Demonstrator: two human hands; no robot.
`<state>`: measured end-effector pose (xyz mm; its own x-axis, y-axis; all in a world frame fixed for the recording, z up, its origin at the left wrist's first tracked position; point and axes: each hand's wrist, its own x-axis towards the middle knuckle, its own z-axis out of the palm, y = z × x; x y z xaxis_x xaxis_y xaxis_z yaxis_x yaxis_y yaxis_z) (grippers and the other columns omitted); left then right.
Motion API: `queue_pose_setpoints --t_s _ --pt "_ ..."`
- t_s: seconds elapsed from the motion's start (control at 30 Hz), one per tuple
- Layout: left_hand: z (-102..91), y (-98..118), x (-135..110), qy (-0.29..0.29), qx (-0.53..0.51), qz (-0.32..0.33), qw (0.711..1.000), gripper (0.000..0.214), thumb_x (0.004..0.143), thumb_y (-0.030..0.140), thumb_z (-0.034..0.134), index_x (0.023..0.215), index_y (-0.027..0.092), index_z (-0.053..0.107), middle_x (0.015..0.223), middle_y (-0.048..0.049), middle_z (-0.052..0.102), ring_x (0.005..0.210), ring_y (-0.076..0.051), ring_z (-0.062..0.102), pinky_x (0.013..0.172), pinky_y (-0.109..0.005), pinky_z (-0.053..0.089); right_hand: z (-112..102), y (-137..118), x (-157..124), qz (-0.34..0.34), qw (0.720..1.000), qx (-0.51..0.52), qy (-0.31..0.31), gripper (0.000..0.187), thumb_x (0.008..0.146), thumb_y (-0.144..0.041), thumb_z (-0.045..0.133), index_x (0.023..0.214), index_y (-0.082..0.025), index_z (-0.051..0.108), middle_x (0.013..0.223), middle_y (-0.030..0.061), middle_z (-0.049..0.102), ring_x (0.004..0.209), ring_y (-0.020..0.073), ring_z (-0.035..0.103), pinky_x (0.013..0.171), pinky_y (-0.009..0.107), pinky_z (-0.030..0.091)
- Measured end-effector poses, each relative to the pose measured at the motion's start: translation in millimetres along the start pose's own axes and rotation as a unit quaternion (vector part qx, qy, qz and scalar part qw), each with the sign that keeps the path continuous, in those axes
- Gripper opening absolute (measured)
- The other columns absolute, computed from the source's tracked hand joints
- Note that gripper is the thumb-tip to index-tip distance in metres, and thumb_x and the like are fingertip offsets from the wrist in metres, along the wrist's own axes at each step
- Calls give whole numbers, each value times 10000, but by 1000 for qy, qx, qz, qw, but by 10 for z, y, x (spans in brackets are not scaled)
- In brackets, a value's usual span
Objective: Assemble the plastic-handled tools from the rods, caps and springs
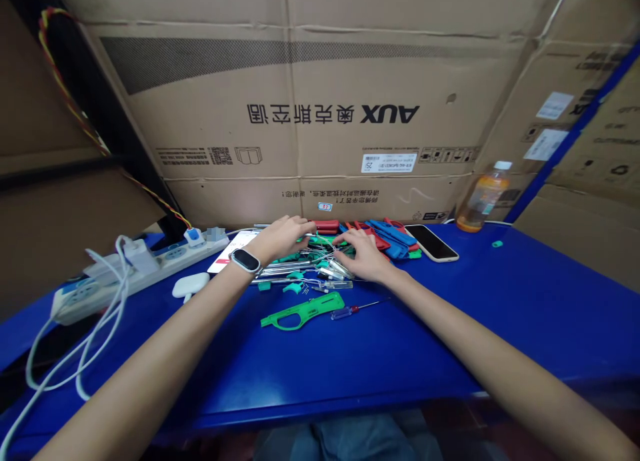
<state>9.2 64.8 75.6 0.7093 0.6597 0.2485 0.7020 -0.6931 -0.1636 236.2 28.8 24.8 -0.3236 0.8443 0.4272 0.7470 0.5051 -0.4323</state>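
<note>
The fingers of the left hand (286, 237) are bent and close together, tips down at the far side of a loose heap of slim metal rods, thin wires, clear cylinders and green plastic bits (295, 267); those of the right hand (367, 255) are curled and slightly parted from the thumb at the heap's right side. The parts there are small and blurred, so I cannot tell whether either hand has hold of one. Behind them stands a large brown cardboard panel (330, 67), printed upside down with "AUX" and "奥克斯空调" in black; a white label (389, 163) on it shows "25". The heap lies near the far edge of the blue tabletop (400, 361), its rods mostly lengthwise from left to right. In front of it rests a flat green plastic shell with a looped opening (327, 305), and at that shell's right end a screwdriver with a clear purplish handle and red collar (345, 312). Red and blue plastic shells (395, 241) are piled beyond the right hand. Both forearms reach forward and inward, palms down, a black-faced band with a pale strap (245, 260) on the left wrist.
</note>
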Motion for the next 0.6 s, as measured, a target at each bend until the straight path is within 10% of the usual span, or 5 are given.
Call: queue_pose_setpoints --t_s 0.27,0.6 --pt "-145 227 -327 40 16 -42 998 429 997 192 332 1399 251 468 1051 -82 598 754 -213 656 640 -305 468 68 -88 -52 -5 1000 15 23 438 831 -318 647 1239 -232 511 1154 90 635 1106 294 553 923 492 367" --pt "-58 316 -463 54 29 -84 995 339 1012 252 321 1243 239 568 1163 -70 624 758 -214 664 586 -304 422 173 -144 -56 -14 994 98 42 403 796 -216 680 1177 -230 551 897 10 705 947 235 615 912 426 347"
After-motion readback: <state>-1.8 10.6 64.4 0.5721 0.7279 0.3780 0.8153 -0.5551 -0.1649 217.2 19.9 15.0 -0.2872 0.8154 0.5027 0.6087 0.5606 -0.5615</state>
